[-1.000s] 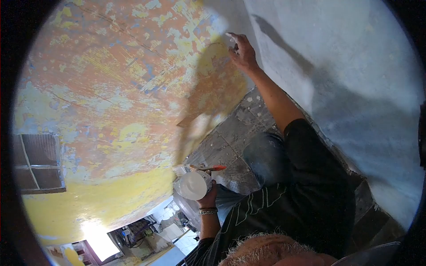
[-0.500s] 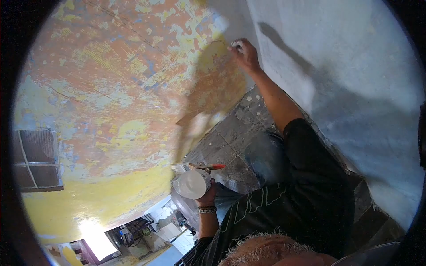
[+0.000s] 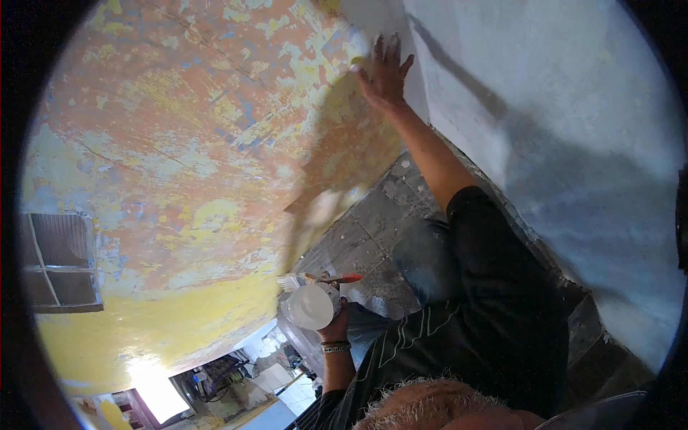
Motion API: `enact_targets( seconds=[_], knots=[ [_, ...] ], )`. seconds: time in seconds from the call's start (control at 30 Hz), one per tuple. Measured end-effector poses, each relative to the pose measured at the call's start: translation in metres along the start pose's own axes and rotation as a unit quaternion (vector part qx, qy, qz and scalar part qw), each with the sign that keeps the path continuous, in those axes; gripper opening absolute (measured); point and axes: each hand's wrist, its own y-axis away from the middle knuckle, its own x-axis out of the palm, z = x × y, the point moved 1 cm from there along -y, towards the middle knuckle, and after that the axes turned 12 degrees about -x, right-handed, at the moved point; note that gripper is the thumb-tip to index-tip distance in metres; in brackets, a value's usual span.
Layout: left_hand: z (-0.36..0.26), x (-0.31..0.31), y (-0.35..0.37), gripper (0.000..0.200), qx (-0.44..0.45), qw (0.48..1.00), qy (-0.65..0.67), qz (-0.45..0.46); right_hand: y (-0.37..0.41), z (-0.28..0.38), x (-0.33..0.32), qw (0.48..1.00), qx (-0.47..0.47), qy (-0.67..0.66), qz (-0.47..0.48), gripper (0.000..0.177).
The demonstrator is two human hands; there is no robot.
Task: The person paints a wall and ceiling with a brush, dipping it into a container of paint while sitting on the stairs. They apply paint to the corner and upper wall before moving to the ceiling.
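My right hand [image 3: 383,82] is up near the corner, fingers spread over the scraped wall [image 3: 193,158] beside a smooth grey strip. White paste shows on its fingertips. Whether the palm presses on the wall cannot be made out. Low at the centre, my left hand [image 3: 335,330] is closed around a pale round tub [image 3: 312,307]; the tub's contents look whitish. A paintbrush [image 3: 347,278] with a red-tipped handle lies across the tub's far side, its bristles pointing left. The fingers of my left hand are partly hidden behind the tub.
A plain pale wall [image 3: 595,115] meets the scraped wall at the corner. Dark, spattered floor tiles [image 3: 365,226] lie below, beside my bent knee [image 3: 426,261]. A small barred window [image 3: 61,261] is at left, and a cluttered room [image 3: 215,376] with a bright opening shows lower left.
My right hand has gone from curled fingers to spread ones and moved slightly up and left along the wall. My left hand keeps the tub and brush in nearly the same place.
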Motion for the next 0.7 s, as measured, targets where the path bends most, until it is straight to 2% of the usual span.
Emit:
enact_targets(
  seconds=[0.03, 0.07, 0.1, 0.13, 0.17, 0.2, 0.23, 0.27, 0.3, 0.37, 0.4, 0.47, 0.5, 0.57, 0.6, 0.67, 0.7],
  knots=[
    [0.011, 0.005, -0.004, 0.061, -0.069, 0.932, 0.347, 0.075, 0.001, 0.004, 0.005, 0.999, -0.008, 0.021, 0.042, 0.079],
    [0.013, 0.006, -0.006, 0.064, -0.129, 0.737, 0.648, 0.14, -0.003, 0.008, 0.006, 1.0, -0.016, -0.007, 0.0, 0.079],
    [0.013, 0.004, -0.005, 0.064, -0.13, 0.739, 0.646, 0.139, -0.008, 0.011, 0.006, 1.0, -0.014, -0.008, 0.0, 0.079],
    [0.012, 0.0, -0.003, 0.065, -0.059, 0.866, 0.482, 0.123, -0.012, 0.013, 0.004, 1.0, -0.016, 0.013, 0.001, 0.078],
    [0.01, -0.002, -0.002, 0.065, 0.016, 0.95, 0.294, 0.101, -0.014, 0.014, 0.004, 0.999, -0.019, 0.034, 0.002, 0.078],
    [0.014, -0.002, -0.004, 0.065, 0.016, 0.95, 0.295, 0.101, -0.014, 0.015, 0.003, 0.999, -0.02, 0.034, 0.002, 0.078],
    [0.022, -0.001, -0.006, 0.064, 0.074, 0.986, 0.141, 0.05, -0.012, 0.016, 0.0, 0.998, -0.038, 0.051, 0.011, 0.075],
    [0.019, -0.001, -0.007, 0.063, 0.13, 0.991, -0.016, -0.003, -0.011, 0.016, -0.003, 0.996, -0.055, 0.069, 0.02, 0.071],
    [0.016, -0.001, -0.006, 0.063, 0.131, 0.991, -0.015, -0.003, -0.007, 0.015, -0.008, 0.996, -0.056, 0.07, 0.02, 0.071],
    [0.009, 0.0, -0.003, 0.05, -0.004, 0.994, -0.074, 0.08, 0.004, 0.011, -0.019, 0.989, -0.141, -0.013, 0.039, 0.065],
    [0.015, 0.004, -0.006, 0.05, -0.004, 0.994, -0.07, 0.08, 0.007, 0.002, -0.013, 0.989, -0.145, -0.012, 0.039, 0.065],
    [0.023, 0.007, -0.009, 0.064, 0.079, 0.992, 0.096, 0.024, 0.008, -0.01, -0.008, 0.979, -0.082, -0.185, -0.011, 0.061],
    [0.02, 0.005, -0.007, 0.064, 0.08, 0.992, 0.094, 0.025, 0.008, -0.007, -0.006, 0.979, -0.081, -0.185, -0.011, 0.061],
    [0.008, 0.005, -0.004, 0.062, -0.002, 0.971, 0.217, 0.096, 0.008, 0.006, 0.0, 0.998, -0.063, -0.012, 0.015, 0.061],
    [0.004, 0.006, -0.004, 0.062, -0.003, 0.972, 0.212, 0.103, 0.021, 0.019, -0.006, 0.991, -0.117, -0.054, 0.03, 0.062],
    [-0.002, 0.007, -0.004, 0.055, -0.032, 0.874, 0.475, 0.098, 0.053, 0.046, -0.022, 0.945, -0.255, -0.088, 0.186, 0.06],
    [-0.002, 0.008, -0.009, 0.055, -0.034, 0.872, 0.478, 0.099, 0.067, 0.06, -0.033, 0.916, -0.233, -0.202, 0.256, 0.053]
  ],
)
